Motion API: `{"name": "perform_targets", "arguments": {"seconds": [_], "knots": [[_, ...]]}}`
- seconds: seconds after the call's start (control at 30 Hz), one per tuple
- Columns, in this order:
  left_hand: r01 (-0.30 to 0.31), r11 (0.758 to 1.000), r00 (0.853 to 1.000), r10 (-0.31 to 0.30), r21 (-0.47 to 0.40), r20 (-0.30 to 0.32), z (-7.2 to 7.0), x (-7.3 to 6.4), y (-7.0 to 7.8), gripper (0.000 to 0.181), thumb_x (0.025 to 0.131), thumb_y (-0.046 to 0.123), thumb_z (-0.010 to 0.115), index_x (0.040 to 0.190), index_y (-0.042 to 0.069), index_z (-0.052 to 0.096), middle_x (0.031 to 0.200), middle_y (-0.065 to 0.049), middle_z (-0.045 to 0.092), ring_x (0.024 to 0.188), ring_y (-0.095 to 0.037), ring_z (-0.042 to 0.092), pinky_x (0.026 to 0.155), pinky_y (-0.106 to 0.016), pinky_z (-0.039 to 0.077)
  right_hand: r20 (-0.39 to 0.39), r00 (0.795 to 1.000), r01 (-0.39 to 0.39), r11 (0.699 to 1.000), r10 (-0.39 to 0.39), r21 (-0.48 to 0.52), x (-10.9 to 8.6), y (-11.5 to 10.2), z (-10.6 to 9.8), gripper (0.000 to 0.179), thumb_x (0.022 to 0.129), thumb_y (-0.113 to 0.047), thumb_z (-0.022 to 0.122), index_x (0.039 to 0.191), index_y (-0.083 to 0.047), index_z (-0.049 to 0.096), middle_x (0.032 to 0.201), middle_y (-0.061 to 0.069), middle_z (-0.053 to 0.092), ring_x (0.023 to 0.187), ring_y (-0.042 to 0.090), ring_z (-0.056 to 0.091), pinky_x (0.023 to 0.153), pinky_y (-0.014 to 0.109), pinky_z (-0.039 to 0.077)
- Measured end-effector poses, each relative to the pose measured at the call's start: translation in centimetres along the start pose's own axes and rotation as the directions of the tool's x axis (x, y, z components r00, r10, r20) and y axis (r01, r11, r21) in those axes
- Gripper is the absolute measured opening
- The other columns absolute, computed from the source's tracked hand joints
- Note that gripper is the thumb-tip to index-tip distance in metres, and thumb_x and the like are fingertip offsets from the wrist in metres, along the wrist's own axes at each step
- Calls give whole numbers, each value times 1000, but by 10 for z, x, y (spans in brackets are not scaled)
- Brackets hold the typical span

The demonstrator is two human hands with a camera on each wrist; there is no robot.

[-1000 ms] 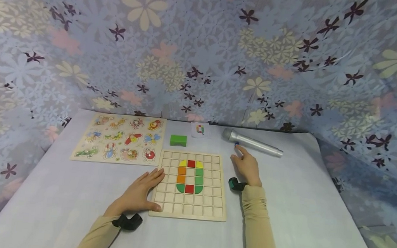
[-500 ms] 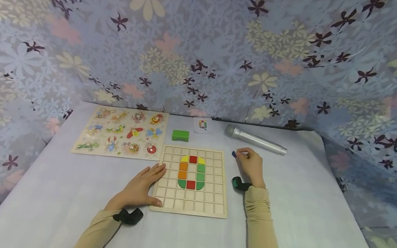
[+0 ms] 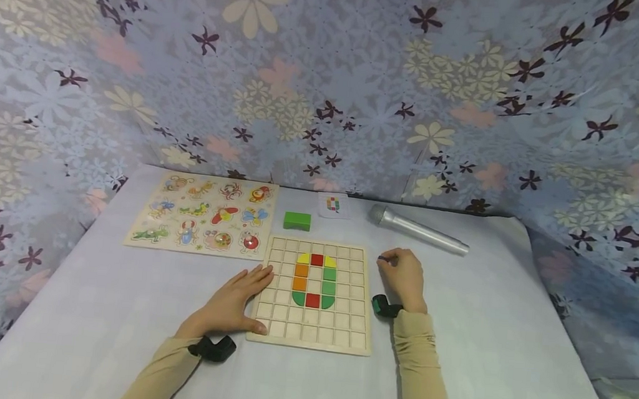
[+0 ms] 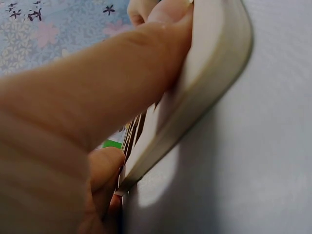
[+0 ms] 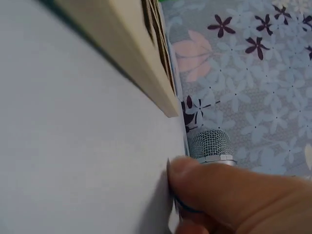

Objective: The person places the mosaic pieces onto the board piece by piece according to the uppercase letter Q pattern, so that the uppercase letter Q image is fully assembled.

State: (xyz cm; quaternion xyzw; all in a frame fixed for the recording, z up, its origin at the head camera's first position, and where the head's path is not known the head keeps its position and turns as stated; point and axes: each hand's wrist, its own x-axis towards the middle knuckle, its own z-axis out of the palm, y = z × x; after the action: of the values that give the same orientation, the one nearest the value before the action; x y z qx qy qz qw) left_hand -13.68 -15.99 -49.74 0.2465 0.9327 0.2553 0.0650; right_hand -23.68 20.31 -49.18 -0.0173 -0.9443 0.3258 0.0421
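A square wooden grid board [image 3: 342, 339] lies flat on the table, with red, yellow, orange and green tiles [image 3: 313, 300] set in a ring on it. My left hand [image 3: 226, 305] rests along the board's left edge, fingers spread on its top. In the left wrist view the thumb [image 4: 112, 73] lies over the board's rim [image 4: 195, 92]. Just right of the board, my right hand [image 3: 405, 276] pinches a small dark blue piece [image 3: 384, 258] between thumb and fingertips. Only a thin blue edge of that piece [image 5: 187, 204] shows in the right wrist view; the fingers hide most of it.
Beyond the board lie a green block [image 3: 297, 221] and a small card [image 3: 333, 205] printed with a coloured ring. A silver microphone [image 3: 424, 231] lies at the back right. An insect picture puzzle [image 3: 205, 215] is at the back left. A flowered cloth [image 3: 328, 87] hangs behind.
My right hand has drawn back from beside the microphone toward the board's right edge, now pinching the blue piece. The left hand stays on the board. The head view has shifted slightly.
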Motion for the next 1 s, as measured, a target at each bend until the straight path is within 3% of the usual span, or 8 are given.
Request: {"name": "perform_targets", "arguments": {"seconds": [0.17, 0.37, 0.57, 0.7, 0.83, 1.0], "knots": [[7, 1000, 1000, -7, 0, -5, 0, 4, 2, 108, 65, 50, 83, 149, 2, 34, 160, -10, 27, 149, -31, 22, 123, -50, 15, 71, 997, -15, 999, 11, 44, -15, 7, -13, 21, 89, -15, 66, 104, -1, 69, 92, 16, 69, 76, 23, 58, 65, 27, 43], [16, 1000, 1000, -15, -10, 13, 0, 7, 2, 108, 65, 49, 84, 149, 2, 34, 160, -10, 27, 150, -31, 21, 124, -50, 14, 182, 983, -38, 998, 30, 45, -34, 14, -22, 25, 94, -17, 60, 114, -5, 70, 105, 20, 69, 84, 25, 60, 69, 30, 47], [8, 1000, 1000, -8, 1, 24, 1, 9, 3, 109, 66, 51, 83, 149, 2, 33, 160, -11, 26, 149, -32, 21, 123, -50, 15, 243, 965, -152, 969, 103, 193, -46, 12, -23, 21, 91, -18, 66, 106, -4, 70, 86, 9, 69, 64, 13, 53, 52, 22, 43], [10, 1000, 1000, -10, -2, 25, 0, 12, 2, 108, 66, 50, 83, 150, 2, 33, 160, -10, 26, 149, -32, 21, 123, -51, 15, 325, 945, -124, 945, 19, 304, -52, -2, -20, 23, 90, -16, 68, 107, -1, 71, 81, 7, 70, 63, 10, 55, 51, 21, 46], [9, 1000, 1000, -9, 2, 23, 0, 17, 2, 109, 67, 52, 82, 150, 3, 33, 161, -10, 25, 150, -32, 20, 123, -50, 16, 412, 908, -109, 909, -73, 401, -56, -15, -15, 23, 91, -10, 66, 108, 5, 69, 82, 12, 71, 62, 11, 60, 55, 21, 54], [23, 1000, 999, -22, -18, 25, 2, 20, 3, 108, 67, 50, 82, 150, 2, 33, 161, -10, 25, 150, -32, 20, 123, -50, 16, 452, 881, -53, 920, -139, 387, -63, -27, -7, 18, 88, -11, 69, 101, 1, 72, 84, 9, 72, 65, 8, 61, 58, 19, 52]]}}
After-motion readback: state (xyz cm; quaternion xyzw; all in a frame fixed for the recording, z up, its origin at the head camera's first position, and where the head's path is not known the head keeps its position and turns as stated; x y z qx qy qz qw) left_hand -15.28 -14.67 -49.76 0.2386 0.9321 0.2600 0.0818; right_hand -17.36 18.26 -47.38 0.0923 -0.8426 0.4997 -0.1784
